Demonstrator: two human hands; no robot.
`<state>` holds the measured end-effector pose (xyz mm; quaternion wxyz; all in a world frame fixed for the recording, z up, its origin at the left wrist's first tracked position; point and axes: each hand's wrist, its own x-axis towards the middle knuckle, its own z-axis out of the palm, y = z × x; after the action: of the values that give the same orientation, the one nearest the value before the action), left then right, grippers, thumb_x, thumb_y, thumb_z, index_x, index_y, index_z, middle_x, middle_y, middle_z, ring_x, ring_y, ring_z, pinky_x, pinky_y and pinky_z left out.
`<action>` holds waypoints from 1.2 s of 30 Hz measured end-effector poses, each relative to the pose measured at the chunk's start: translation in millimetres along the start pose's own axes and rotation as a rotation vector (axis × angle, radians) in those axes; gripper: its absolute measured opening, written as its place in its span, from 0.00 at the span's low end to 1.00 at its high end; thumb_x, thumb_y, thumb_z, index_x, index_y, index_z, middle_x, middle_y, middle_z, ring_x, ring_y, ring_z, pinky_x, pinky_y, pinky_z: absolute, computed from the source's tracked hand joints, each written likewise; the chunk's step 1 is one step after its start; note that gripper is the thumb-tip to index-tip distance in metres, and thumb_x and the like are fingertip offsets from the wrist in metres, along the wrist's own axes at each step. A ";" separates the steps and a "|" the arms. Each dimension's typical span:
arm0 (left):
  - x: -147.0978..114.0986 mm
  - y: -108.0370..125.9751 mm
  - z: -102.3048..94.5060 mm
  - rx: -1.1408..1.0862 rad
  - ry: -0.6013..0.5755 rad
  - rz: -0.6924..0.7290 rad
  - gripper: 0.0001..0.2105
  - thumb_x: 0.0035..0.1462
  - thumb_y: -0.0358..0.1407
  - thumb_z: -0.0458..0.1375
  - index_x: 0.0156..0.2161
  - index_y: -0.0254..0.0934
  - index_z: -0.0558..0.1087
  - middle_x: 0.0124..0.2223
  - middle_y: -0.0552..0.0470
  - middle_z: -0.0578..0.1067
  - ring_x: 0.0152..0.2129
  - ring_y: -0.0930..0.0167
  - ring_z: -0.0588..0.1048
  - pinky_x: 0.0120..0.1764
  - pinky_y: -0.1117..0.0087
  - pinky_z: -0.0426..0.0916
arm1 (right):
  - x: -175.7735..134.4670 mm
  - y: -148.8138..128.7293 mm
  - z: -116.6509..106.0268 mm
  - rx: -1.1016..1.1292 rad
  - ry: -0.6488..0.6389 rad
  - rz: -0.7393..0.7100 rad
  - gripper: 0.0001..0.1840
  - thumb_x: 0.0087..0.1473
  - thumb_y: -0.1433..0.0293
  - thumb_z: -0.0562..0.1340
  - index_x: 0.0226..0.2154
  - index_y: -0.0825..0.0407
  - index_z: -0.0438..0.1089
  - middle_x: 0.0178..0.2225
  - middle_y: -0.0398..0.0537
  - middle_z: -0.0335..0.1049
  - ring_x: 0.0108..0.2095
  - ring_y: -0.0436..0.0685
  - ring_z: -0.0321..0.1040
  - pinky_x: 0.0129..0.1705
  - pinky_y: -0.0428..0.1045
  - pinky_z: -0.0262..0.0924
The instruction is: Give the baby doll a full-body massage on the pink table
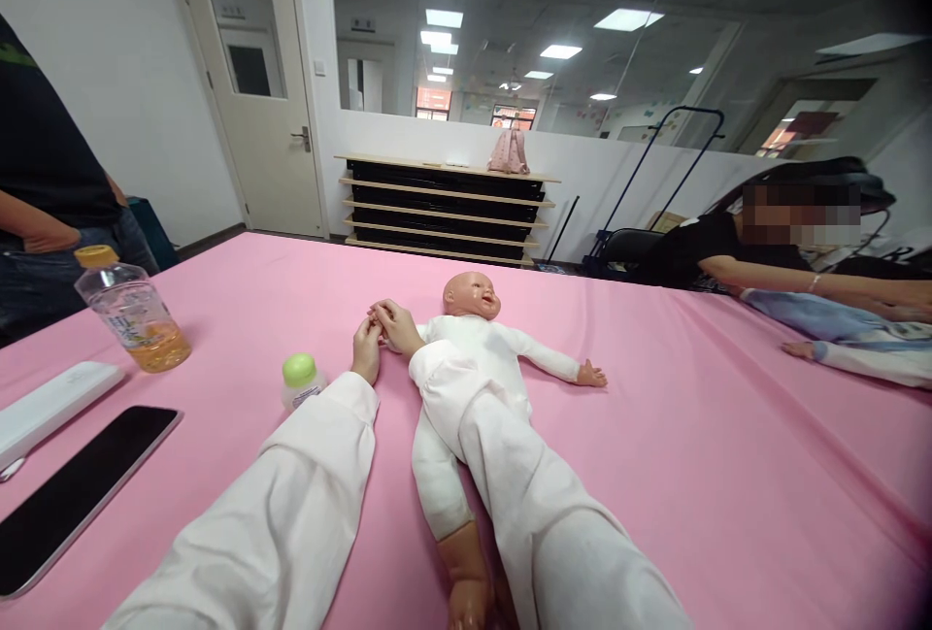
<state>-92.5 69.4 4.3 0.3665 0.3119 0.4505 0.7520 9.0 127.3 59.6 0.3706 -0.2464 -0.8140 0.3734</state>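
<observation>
A baby doll (484, 358) in a white bodysuit lies on its back on the pink-covered table, its head at the far end. Its arm on the left side runs behind my right hand (398, 327), whose fingers are closed at the end of that arm. My left hand (367, 350) meets it there, fingertips pinched together. The doll's hand seems to be between my fingers, though they mostly hide it. My right forearm crosses over the doll's body and covers one leg. The doll's other arm stretches out to the right. Just left of my left wrist stands a small green-capped jar (300, 380).
On the left are a drink bottle (135, 315), a white box-shaped device (58, 407) and a black phone (83, 494). A person in dark clothes (50, 145) stands beyond them. At the right, another person (699, 256) reaches over a clothed doll (837, 324).
</observation>
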 end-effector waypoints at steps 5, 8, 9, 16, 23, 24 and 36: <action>0.8 -0.3 -0.9 0.018 0.029 -0.005 0.15 0.48 0.44 0.55 0.37 0.35 0.71 0.34 0.50 0.73 0.27 0.73 0.71 0.25 0.76 0.63 | 0.5 -1.7 37.4 0.015 -0.024 -0.007 0.17 0.56 0.63 0.56 0.46 0.55 0.63 0.46 0.50 0.64 0.43 0.55 0.65 0.43 0.55 0.63; 2.1 -0.5 -1.3 -0.032 0.059 -0.023 0.15 0.49 0.44 0.54 0.37 0.34 0.71 0.33 0.50 0.73 0.25 0.75 0.71 0.24 0.76 0.63 | 1.2 1.4 39.3 0.018 -0.022 -0.016 0.18 0.56 0.63 0.56 0.46 0.55 0.63 0.46 0.50 0.64 0.43 0.55 0.65 0.43 0.55 0.63; 2.4 -0.3 -1.2 -0.051 0.074 -0.040 0.15 0.50 0.44 0.54 0.37 0.34 0.71 0.32 0.50 0.73 0.24 0.75 0.71 0.24 0.77 0.63 | 1.5 2.5 39.2 0.018 -0.019 -0.019 0.18 0.56 0.63 0.56 0.46 0.55 0.63 0.45 0.50 0.64 0.42 0.55 0.65 0.43 0.55 0.63; -0.9 5.3 1.3 -0.089 0.042 -0.040 0.14 0.49 0.42 0.53 0.38 0.35 0.71 0.35 0.50 0.73 0.26 0.75 0.71 0.23 0.78 0.62 | 6.1 10.3 40.2 -0.007 0.026 -0.065 0.17 0.57 0.61 0.51 0.45 0.49 0.66 0.39 0.46 0.70 0.42 0.53 0.65 0.47 0.50 0.59; 0.2 2.7 0.6 -0.089 0.057 -0.055 0.14 0.46 0.41 0.55 0.37 0.35 0.71 0.33 0.51 0.73 0.26 0.75 0.71 0.23 0.78 0.60 | 6.3 15.5 40.4 0.015 0.008 -0.052 0.17 0.56 0.68 0.50 0.47 0.50 0.66 0.44 0.49 0.69 0.45 0.52 0.65 0.48 0.49 0.59; 0.0 2.9 0.8 -0.100 0.056 -0.059 0.15 0.46 0.41 0.55 0.38 0.35 0.71 0.34 0.50 0.73 0.26 0.75 0.71 0.23 0.78 0.60 | 5.7 15.2 40.9 0.016 0.000 -0.047 0.18 0.56 0.70 0.50 0.48 0.50 0.65 0.45 0.49 0.68 0.46 0.52 0.65 0.48 0.49 0.58; -2.0 5.4 1.2 -0.108 0.051 -0.062 0.13 0.46 0.41 0.57 0.35 0.34 0.70 0.31 0.52 0.72 0.24 0.76 0.70 0.24 0.77 0.62 | 6.3 11.6 42.9 -0.118 -0.039 -0.074 0.18 0.58 0.63 0.50 0.47 0.51 0.66 0.45 0.48 0.69 0.45 0.53 0.65 0.50 0.50 0.57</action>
<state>-91.9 66.5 9.4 0.3944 0.2583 0.4279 0.7712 -27.1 120.4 33.9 0.3529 -0.2301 -0.8502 0.3157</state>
